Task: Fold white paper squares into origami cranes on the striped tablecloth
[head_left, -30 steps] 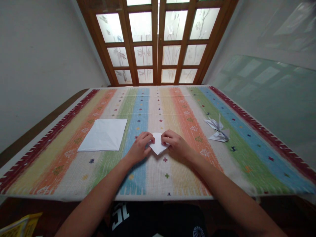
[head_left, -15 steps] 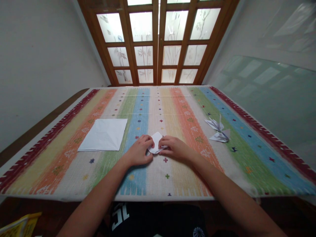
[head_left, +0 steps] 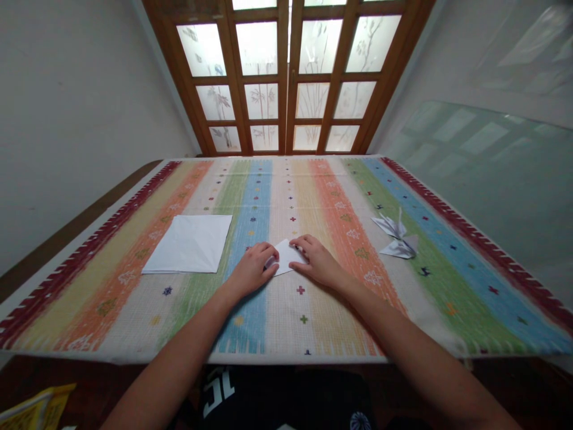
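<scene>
Head view, looking down on the cloth-covered worktop (head_left: 286,325). Small folded paper (head_left: 284,255), white, lies at the middle, near side, between the two hands and touched by both. Left hand (head_left: 254,270): fingers curled over the paper's left part, thumb close below; grip closed on it. Right hand (head_left: 319,261): thumb and fingertips parted, one on the near side, the others by the far edge; grip loose, spanning the paper rather than pinching.

Risks, as judged: a crease could set crooked if the right fingertips slide while the left hold; layers may slip if pressed unevenly; thin paper might tear at a corner if pulled.

Orientation: one corner points away from the person, toward the wooden doors (head_left: 282,89). Long axis seems to run roughly side to side, but fingers cover both ends, so not certain.

Nearby: flat white square sheets (head_left: 187,243) left of the left hand, well apart; folded figure (head_left: 398,242) with pointed parts, to the right, also apart.
</scene>
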Motion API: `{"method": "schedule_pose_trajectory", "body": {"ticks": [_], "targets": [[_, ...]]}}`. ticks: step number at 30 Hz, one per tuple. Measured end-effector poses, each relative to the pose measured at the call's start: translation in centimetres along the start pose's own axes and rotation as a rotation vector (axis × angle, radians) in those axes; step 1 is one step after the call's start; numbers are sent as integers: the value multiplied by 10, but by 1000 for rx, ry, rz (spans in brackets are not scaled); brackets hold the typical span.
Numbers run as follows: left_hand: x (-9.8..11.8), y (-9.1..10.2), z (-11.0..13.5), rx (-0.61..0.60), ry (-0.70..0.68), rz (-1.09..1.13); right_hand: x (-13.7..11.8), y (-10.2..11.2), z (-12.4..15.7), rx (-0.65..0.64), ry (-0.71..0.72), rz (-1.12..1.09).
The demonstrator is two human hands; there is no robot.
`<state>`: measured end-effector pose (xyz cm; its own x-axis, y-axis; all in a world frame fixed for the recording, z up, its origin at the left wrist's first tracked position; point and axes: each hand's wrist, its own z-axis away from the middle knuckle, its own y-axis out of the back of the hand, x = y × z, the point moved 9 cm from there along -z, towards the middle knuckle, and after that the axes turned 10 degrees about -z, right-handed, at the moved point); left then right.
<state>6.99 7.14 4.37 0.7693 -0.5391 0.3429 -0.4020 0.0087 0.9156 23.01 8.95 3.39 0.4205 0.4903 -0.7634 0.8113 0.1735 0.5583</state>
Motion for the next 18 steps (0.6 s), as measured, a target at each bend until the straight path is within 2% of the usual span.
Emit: {"method": "schedule_pose_trajectory", "body": {"ticks": [6,12,15,18], "targets": [[-1,0,0,11,-15,24,7,1,-1,26,-53,-42],[-6,-3,0,7,5,32,14,7,-4,122,-102,-174],[-6,-4,-1,17,-6,50,19,5,-5,102,-160,-196],[-7,-4,-1,36,4,83,15,1,-5,39,-143,-182]]}}
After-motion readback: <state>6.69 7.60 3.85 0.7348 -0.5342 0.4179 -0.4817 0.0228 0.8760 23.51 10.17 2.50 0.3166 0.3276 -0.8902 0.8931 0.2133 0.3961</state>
